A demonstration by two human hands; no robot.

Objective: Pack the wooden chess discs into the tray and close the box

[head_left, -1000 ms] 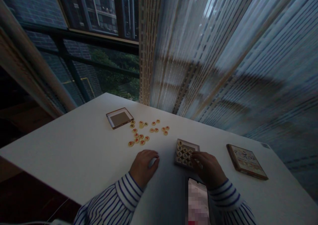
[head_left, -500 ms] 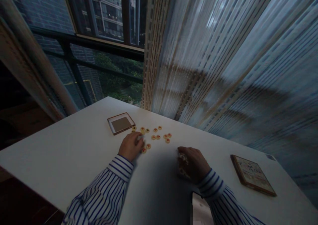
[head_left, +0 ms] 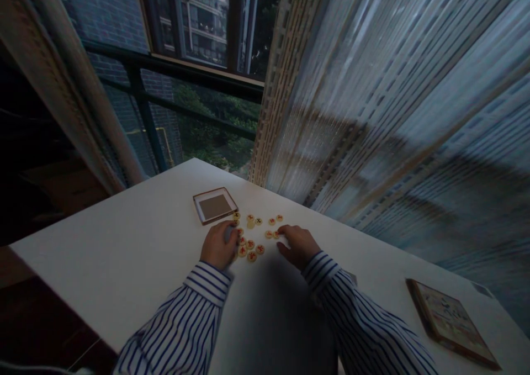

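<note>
Several round xiangqi pieces [head_left: 250, 244] with red or black characters lie on the white table, many of them bunched beside my left hand [head_left: 217, 246]. That hand rests at the left of the bunch, its fingers curved and the thumb apart from them. My right hand [head_left: 300, 246] reaches in from the other side, thumb and index finger spread. Its index fingertip touches a red-marked piece [head_left: 276, 234] that lies against another one. Farther back are a black-marked piece [head_left: 259, 221] and two red-marked ones. My left fingertips are partly hidden behind the hand.
An open shallow box lid [head_left: 236, 205] lies just behind the left hand. At the right is a flat box with a picture on top [head_left: 451, 320]. A string curtain [head_left: 331, 143] hangs along the table's far edge [head_left: 372, 234].
My right hand has moved left and forward to the pieces. More red-marked pieces now lie next to my left hand, which has barely moved. The view has shifted slightly.
</note>
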